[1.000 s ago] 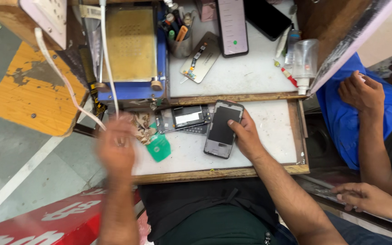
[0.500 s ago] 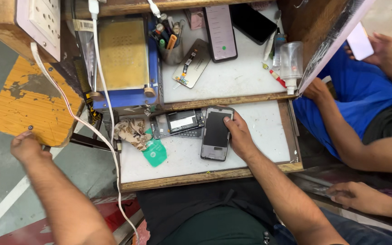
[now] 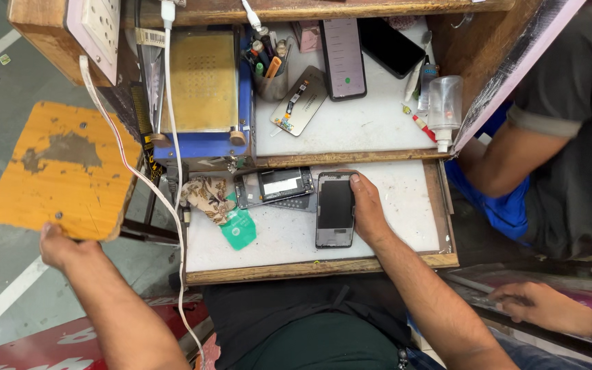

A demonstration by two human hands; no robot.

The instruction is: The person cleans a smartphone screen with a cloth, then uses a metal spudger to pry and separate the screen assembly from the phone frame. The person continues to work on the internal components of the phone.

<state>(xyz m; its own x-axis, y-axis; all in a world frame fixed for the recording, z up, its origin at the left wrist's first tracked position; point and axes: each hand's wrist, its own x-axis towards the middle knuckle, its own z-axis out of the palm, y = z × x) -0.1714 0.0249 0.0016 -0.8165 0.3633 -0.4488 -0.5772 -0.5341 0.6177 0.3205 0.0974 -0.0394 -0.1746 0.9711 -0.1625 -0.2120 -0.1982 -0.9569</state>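
Black phone [image 3: 336, 209] lies flat under the right hand's fingers [image 3: 359, 188].

Even, bright diffuse light; soft faint shadows; sharp focus throughout; mild wide-angle stretch at edges; no glare

My forearms are bare, with no sleeves reaching them. My left hand [image 3: 59, 245] and right hand [image 3: 368, 212] wear no rings, gloves or watch. I wear a dark shirt [image 3: 296, 322].
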